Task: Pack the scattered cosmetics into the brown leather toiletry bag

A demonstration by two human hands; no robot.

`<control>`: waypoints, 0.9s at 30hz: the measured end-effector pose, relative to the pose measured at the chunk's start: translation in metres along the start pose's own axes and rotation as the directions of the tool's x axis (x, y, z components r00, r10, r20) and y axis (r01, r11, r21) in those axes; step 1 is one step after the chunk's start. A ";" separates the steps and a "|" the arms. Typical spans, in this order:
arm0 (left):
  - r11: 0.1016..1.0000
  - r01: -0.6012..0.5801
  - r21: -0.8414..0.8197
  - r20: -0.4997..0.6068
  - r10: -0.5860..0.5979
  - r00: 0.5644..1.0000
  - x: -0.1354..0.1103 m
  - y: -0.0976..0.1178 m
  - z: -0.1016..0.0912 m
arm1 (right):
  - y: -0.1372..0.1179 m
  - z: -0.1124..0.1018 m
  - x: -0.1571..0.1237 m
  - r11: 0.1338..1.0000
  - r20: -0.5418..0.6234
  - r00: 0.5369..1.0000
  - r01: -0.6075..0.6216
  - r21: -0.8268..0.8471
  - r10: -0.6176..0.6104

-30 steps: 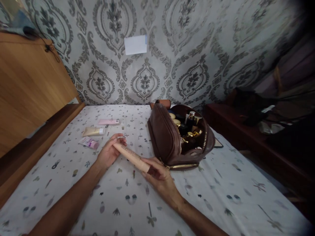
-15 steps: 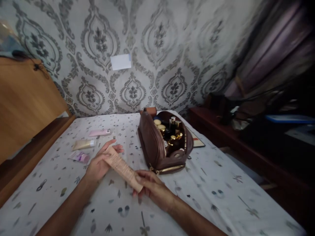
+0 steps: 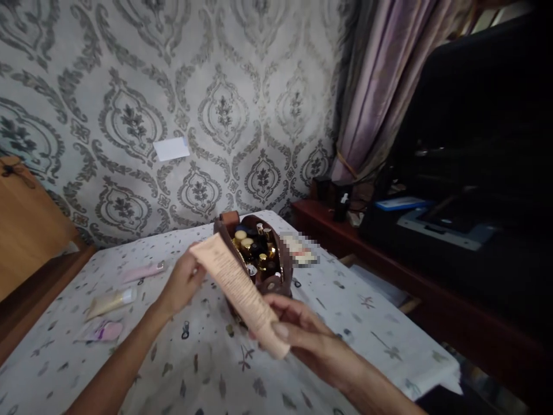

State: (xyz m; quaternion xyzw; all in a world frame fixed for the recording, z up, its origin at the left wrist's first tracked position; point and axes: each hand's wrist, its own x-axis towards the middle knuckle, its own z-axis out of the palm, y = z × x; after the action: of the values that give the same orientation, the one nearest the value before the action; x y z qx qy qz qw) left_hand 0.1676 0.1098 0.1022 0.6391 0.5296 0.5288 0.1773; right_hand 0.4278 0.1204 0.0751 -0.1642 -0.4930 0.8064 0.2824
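A long peach-coloured tube (image 3: 237,288) is held between both my hands above the patterned bedsheet (image 3: 345,323). My left hand (image 3: 181,282) pinches its flat far end. Its cap end rests in my right hand (image 3: 302,331), fingers curled round it. Just behind the tube stands an open brown leather toiletry bag (image 3: 279,268), filled with several small bottles and jars.
Three small tubes and sachets lie on the sheet at left: a pink tube (image 3: 142,271), a cream tube (image 3: 110,301), a pink sachet (image 3: 101,331). A wooden headboard (image 3: 26,230) stands left. A dark wooden ledge (image 3: 367,248) and curtain (image 3: 375,98) are right.
The camera has swung right and up. Both hands have lifted the tube closer to the camera, in front of the bag.
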 end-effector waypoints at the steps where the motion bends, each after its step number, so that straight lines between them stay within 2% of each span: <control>1: 0.982 -0.094 0.161 0.065 0.085 0.994 0.005 0.004 0.007 | -0.010 -0.003 -0.002 0.999 -0.050 0.998 0.041 -0.025 -0.043; 2: 0.938 -0.172 0.300 0.136 0.137 0.981 0.010 0.008 0.013 | -0.019 -0.006 -0.003 0.995 -0.099 0.991 0.081 -0.059 -0.087; 4: 0.824 -0.274 0.496 0.268 0.154 0.951 0.016 0.014 0.022 | -0.035 -0.012 -0.004 0.978 -0.192 0.966 0.148 -0.145 -0.174; 7: 0.724 -0.318 0.612 0.344 0.118 0.931 0.019 0.018 0.026 | -0.054 -0.021 -0.001 0.941 -0.278 0.919 0.204 -0.270 -0.279; 12: 0.755 -0.275 0.596 0.290 0.117 0.950 0.011 0.012 0.021 | -0.071 -0.032 0.014 0.876 -0.264 0.894 0.228 -0.424 -0.361; 16: 0.769 -0.252 0.587 0.225 0.144 0.964 0.006 0.004 0.021 | -0.079 -0.040 0.040 0.808 -0.206 0.918 0.170 -0.564 -0.338; 18: 0.772 -0.252 0.584 0.207 0.158 0.965 0.005 0.001 0.023 | -0.084 -0.041 0.055 0.719 -0.170 0.932 0.123 -0.684 -0.321; 21: 0.779 -0.243 0.578 0.189 0.161 0.969 0.004 -0.003 0.026 | -0.093 -0.037 0.074 0.505 -0.133 0.942 0.044 -0.862 -0.310; 23: 0.782 -0.233 0.578 0.182 0.155 0.971 0.004 -0.004 0.028 | -0.098 -0.030 0.084 0.389 -0.127 0.952 -0.009 -0.921 -0.279; 27: 0.781 -0.236 0.578 0.181 0.160 0.970 0.004 -0.006 0.028 | -0.101 -0.017 0.104 0.276 -0.156 0.971 -0.102 -0.956 -0.182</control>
State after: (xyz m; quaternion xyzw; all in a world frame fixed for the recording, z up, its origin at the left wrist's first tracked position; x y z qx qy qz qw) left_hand 0.1888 0.1248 0.0888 0.7455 0.5865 0.3115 -0.0567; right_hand 0.3850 0.2322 0.1588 -0.3821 -0.8451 0.3140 0.2029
